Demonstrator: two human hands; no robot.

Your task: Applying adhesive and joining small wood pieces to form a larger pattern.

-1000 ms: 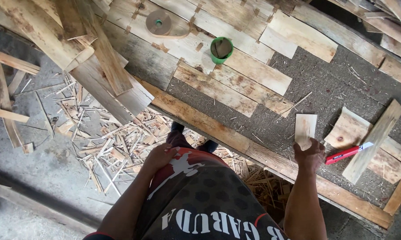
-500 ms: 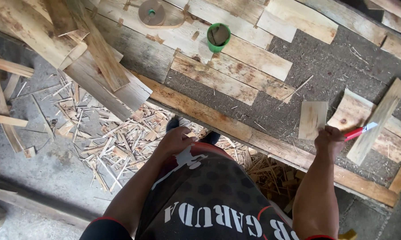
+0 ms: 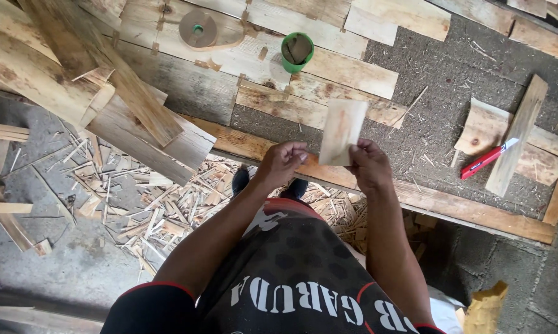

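Note:
I stand at a grey workbench (image 3: pixel 440 133) strewn with wooden boards. My right hand (image 3: pixel 368 164) pinches the lower edge of a thin rectangular wood piece (image 3: pixel 342 130) and holds it upright in front of me. My left hand (image 3: pixel 282 162) is raised beside it, its fingers curled near the piece's lower left corner; whether it touches the wood is unclear. A red utility knife (image 3: pixel 486 159) lies on the bench to the right, propped against a wooden strip (image 3: pixel 517 142).
A green cup (image 3: pixel 297 51) and a round tape roll (image 3: pixel 198 29) sit on boards at the back. Planks (image 3: pixel 136 105) lean at the left. Wood shavings (image 3: pixel 161 204) litter the floor around my shoes. A beam (image 3: pixel 464 207) edges the bench front.
My right hand picked the thin wood piece off the bench at the right and carried it to the centre. My left hand rose from my thigh to meet it.

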